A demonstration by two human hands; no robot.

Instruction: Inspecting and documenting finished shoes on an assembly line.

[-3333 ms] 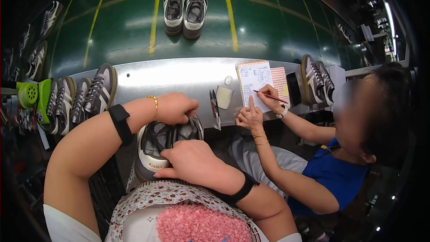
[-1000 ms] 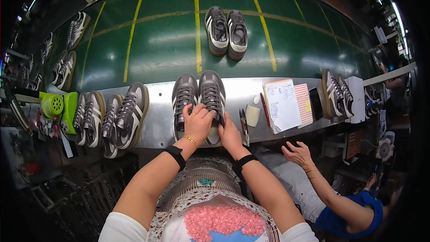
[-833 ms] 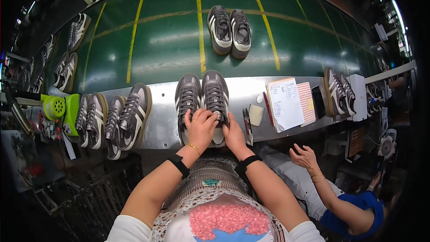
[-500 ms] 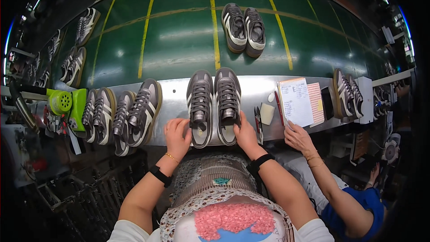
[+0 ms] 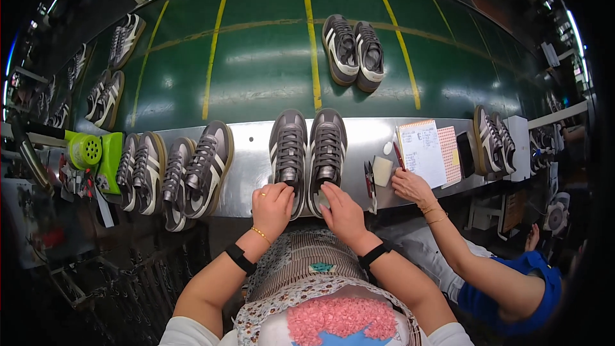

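While both hands rest at the near edge of the metal shelf (image 5: 246, 166), the left hand (image 5: 272, 208) curls its fingers on the heel of the left grey shoe (image 5: 288, 154), and the right hand (image 5: 343, 213) lies loosely open against the heel of the right grey shoe (image 5: 327, 152). Beside them, another person's hand (image 5: 410, 186) touches a notepad (image 5: 421, 152).
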